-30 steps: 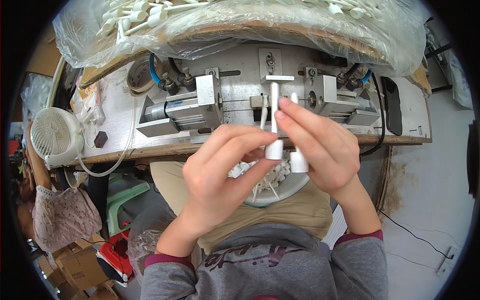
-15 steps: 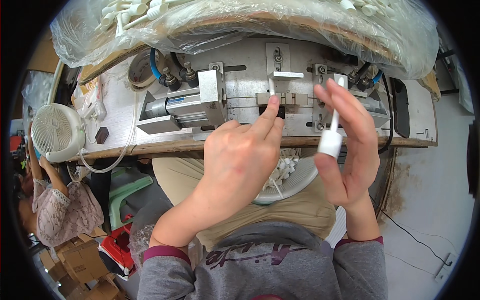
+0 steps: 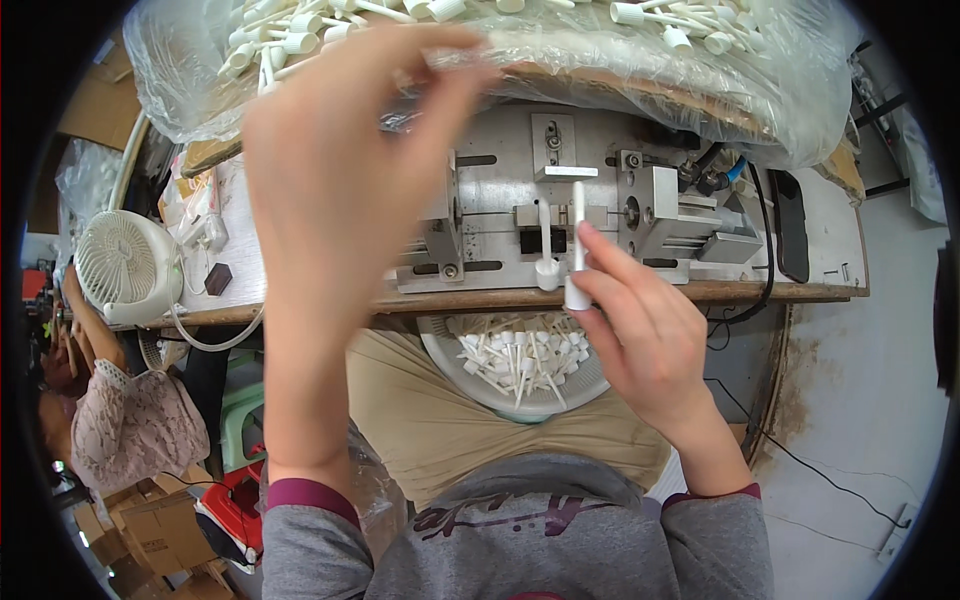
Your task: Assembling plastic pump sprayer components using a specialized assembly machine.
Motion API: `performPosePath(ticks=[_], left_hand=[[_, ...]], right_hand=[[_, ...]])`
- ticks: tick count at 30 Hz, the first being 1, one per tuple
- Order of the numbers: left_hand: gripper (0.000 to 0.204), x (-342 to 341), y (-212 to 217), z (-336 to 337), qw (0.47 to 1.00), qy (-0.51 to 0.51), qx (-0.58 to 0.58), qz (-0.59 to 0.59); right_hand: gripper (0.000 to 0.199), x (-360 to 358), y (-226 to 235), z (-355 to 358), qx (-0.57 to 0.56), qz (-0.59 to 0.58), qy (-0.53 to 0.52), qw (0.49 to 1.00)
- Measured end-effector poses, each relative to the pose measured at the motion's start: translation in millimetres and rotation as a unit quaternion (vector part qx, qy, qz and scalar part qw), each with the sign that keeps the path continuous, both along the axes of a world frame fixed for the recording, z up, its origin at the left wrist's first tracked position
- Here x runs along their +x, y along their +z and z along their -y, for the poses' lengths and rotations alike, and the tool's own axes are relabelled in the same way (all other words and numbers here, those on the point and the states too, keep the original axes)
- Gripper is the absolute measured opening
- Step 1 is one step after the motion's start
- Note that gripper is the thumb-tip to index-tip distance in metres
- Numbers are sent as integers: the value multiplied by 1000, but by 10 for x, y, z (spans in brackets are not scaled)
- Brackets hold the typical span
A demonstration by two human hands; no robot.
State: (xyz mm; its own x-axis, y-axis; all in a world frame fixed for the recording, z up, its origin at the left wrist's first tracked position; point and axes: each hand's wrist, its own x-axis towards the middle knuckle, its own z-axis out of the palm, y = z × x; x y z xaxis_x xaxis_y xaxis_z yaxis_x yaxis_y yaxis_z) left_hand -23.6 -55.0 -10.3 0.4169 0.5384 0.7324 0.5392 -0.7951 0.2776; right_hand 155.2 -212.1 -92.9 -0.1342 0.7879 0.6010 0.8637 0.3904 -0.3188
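Bench: wooden-edged, carrying the metal fixture; clear bag of white parts behind the fixture, small white fan far left of it.
Bowl: below the fixture, on the lap, holding loose white stems.
Left hand: raised above-left of the fixture, fingertips pinching the bag's film; grip closed on plastic.
Right hand: just below the fixture, grip closed on a white nozzle tube, upright beside a seated one.
Advice: best kept vertical, lowered squarely into the slot.

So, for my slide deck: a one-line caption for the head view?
Right hand holds a white stick part at the metal jig; left hand reaches the plastic bag.
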Motion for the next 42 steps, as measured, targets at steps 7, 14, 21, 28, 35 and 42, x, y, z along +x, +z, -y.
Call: performPosePath(ticks=[7,14,21,28,35,42], left_hand=[[25,294,211,-662,993,86,-68,-41],[30,338,372,-570,970,5,-242,-10],[19,-47,280,-173,983,-55,-163,63],[32,-115,-339,703,976,-112,-185,-27],[29,10,-886,848,988,-70,-68,-122],[28,50,-871,790,983,-45,-75,-160]], right_hand=[[14,-137,-8,-249,-1,124,4,992],[20,-131,50,-242,-69,125,-4,990],[21,-9,341,-325,-126,-3,44,991],[17,237,904,-1282,93,-44,-46,994],[17,298,816,-2160,31,101,-48,993],[22,-106,1414,-1521,-192,-107,-105,970]])
